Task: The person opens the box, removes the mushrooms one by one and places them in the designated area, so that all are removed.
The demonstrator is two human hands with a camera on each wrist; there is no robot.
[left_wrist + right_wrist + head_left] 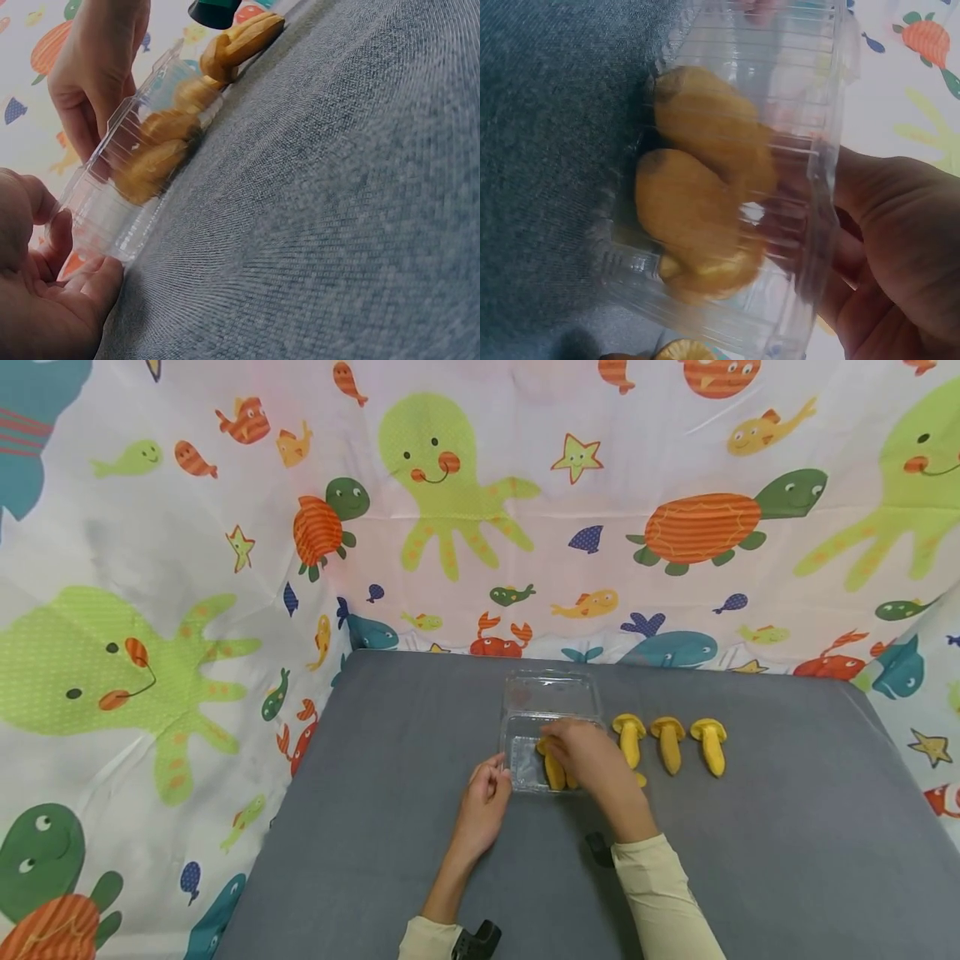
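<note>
A clear plastic clamshell box (pixel 522 768) lies with its lid (pixel 551 693) folded back on the far side. My left hand (pixel 483 803) pinches the box's left edge between thumb and fingers. My right hand (pixel 591 760) reaches down inside, its fingers holding a yellow toy mushroom (pixel 716 124). Beside that one, another yellow mushroom (pixel 686 210) lies in the box, both stems pointing the same way. The right fingertips are partly hidden behind the mushrooms and the plastic wall.
Right of the box stand three yellow mushrooms in a row, the nearest mushroom (pixel 628 737), a middle mushroom (pixel 669 745) and a far-right mushroom (pixel 710 746). Another yellow piece (pixel 640 779) peeks out beside the right wrist. A grey cloth (pixel 375 827) covers the table; a printed curtain (pixel 300 468) hangs behind.
</note>
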